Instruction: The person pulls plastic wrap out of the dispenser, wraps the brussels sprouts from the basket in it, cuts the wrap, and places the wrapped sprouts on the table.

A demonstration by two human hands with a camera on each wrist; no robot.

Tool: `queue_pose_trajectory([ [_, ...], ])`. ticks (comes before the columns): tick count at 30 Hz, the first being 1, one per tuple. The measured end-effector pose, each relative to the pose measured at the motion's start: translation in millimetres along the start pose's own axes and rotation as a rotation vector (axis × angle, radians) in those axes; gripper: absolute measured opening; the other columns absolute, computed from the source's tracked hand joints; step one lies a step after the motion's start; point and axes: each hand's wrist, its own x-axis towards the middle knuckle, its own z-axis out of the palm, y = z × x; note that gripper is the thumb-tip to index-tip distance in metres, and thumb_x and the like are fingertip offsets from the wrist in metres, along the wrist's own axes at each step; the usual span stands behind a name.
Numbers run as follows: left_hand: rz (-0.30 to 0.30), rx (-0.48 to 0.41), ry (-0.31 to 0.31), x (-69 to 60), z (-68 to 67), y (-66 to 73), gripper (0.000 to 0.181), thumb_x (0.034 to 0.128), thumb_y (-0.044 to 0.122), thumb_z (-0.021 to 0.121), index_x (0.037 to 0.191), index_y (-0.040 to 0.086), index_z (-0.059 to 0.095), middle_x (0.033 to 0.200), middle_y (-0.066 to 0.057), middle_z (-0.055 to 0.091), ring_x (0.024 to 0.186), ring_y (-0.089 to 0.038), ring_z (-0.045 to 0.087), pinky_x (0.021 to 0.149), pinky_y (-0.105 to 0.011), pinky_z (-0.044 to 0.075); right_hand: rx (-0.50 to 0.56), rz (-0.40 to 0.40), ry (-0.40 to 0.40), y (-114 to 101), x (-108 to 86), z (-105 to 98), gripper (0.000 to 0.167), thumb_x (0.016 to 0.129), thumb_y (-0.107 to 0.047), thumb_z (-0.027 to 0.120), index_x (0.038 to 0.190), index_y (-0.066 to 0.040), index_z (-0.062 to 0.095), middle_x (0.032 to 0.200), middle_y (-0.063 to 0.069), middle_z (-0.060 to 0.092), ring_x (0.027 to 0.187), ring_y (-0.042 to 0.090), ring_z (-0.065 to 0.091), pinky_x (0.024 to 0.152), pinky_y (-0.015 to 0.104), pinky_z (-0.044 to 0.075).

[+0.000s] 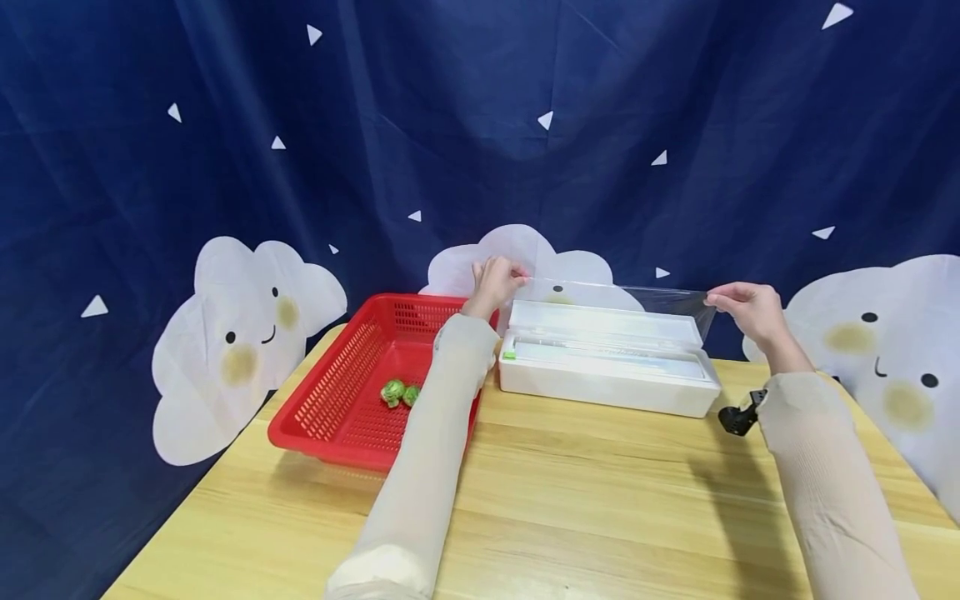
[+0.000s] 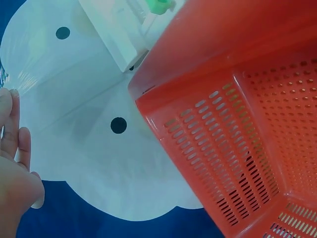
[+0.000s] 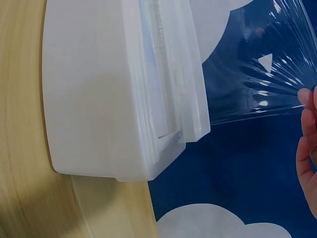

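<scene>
A clear sheet of plastic wrap [image 3: 262, 74] is stretched above and behind a white wrap dispenser box [image 1: 607, 383], whose lid [image 1: 600, 323] stands raised. My left hand [image 1: 495, 282] pinches one corner of the sheet near the box's left end. At the other corner, beyond the right end, my right hand [image 1: 750, 310] pinches it between thumb and fingers. Creases fan out from those fingertips in the right wrist view. Under my left forearm, a red plastic basket [image 1: 322, 396] holds green Brussels sprouts [image 1: 392, 392]; the sleeve may hide part of its contents.
A wooden table [image 1: 585, 492] carries the box and the basket, which stand side by side. Behind it hangs a dark blue curtain [image 1: 480, 125] with white clouds. A small green piece [image 1: 509, 355] sits at the box's left end. A black device [image 1: 741, 414] is by the right wrist.
</scene>
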Motion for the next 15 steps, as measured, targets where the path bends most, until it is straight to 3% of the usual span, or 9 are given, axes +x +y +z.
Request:
queue_pose_trajectory([
  [1, 0.004, 0.001, 0.001, 0.2, -0.4, 0.2, 0.016, 0.0869, 0.026, 0.061, 0.095, 0.017, 0.072, 0.095, 0.003, 0.068, 0.101, -0.017, 0.051, 0.088, -0.039, 0.025, -0.039, -0.007, 0.005, -18, -8.8, 2, 0.026, 0.082, -0.029, 0.068, 0.094, -0.006, 0.069, 0.083, -0.002, 0.068, 0.076, 0.009, 0.056, 0.079, 0.044, 0.047],
  [4, 0.021, 0.005, 0.004, 1.8, -1.7, 0.8, 0.016, 0.0867, 0.026, 0.062, 0.095, 0.017, 0.072, 0.095, 0.003, 0.068, 0.102, -0.016, 0.050, 0.087, -0.038, 0.025, -0.119, -0.006, 0.034, -54, -26.9, 5, 0.029, 0.086, -0.028, 0.063, 0.094, -0.001, 0.067, 0.078, -0.007, 0.068, 0.071, 0.000, 0.054, 0.071, 0.027, 0.047],
  [5, 0.027, 0.007, 0.005, 2.3, -2.2, 1.1, 0.016, 0.0868, 0.026, 0.062, 0.095, 0.017, 0.072, 0.095, 0.003, 0.068, 0.102, -0.016, 0.050, 0.087, -0.038, 0.025, -0.183, 0.008, 0.050, -66, -32.8, 6, 0.031, 0.087, -0.028, 0.061, 0.095, 0.001, 0.066, 0.078, -0.008, 0.067, 0.071, -0.001, 0.052, 0.071, 0.027, 0.047],
  [8, 0.044, 0.015, 0.017, 3.0, -4.4, 2.1, 0.015, 0.0866, 0.026, 0.062, 0.094, 0.017, 0.072, 0.094, 0.003, 0.068, 0.101, -0.016, 0.050, 0.087, -0.039, 0.025, -0.204, 0.014, 0.042, -78, -36.5, 5, 0.023, 0.090, -0.025, 0.058, 0.092, -0.004, 0.067, 0.073, -0.020, 0.063, 0.069, -0.007, 0.050, 0.064, 0.013, 0.040],
  [10, 0.050, 0.022, 0.028, 2.8, -6.4, 2.9, 0.014, 0.0865, 0.025, 0.062, 0.093, 0.017, 0.072, 0.093, 0.003, 0.068, 0.101, -0.016, 0.050, 0.088, -0.040, 0.024, -0.202, 0.018, 0.041, -80, -35.5, 5, 0.018, 0.090, -0.024, 0.057, 0.089, -0.009, 0.067, 0.070, -0.027, 0.059, 0.069, -0.008, 0.049, 0.064, 0.010, 0.038],
  [12, 0.050, 0.026, 0.035, 2.4, -8.0, 3.9, 0.013, 0.0861, 0.024, 0.062, 0.092, 0.017, 0.072, 0.092, 0.003, 0.068, 0.101, -0.016, 0.050, 0.089, -0.040, 0.024, -0.209, 0.025, 0.036, -80, -33.9, 5, 0.017, 0.090, -0.024, 0.057, 0.090, -0.010, 0.066, 0.070, -0.030, 0.056, 0.070, -0.007, 0.049, 0.064, 0.011, 0.038],
  [15, 0.056, 0.037, 0.038, 2.2, -10.0, 5.4, 0.013, 0.0858, 0.023, 0.063, 0.091, 0.017, 0.072, 0.091, 0.004, 0.068, 0.101, -0.015, 0.050, 0.089, -0.040, 0.023, -0.228, 0.038, 0.049, -77, -31.9, 5, 0.026, 0.089, -0.027, 0.058, 0.095, -0.003, 0.065, 0.075, -0.020, 0.062, 0.072, -0.003, 0.050, 0.069, 0.018, 0.042],
])
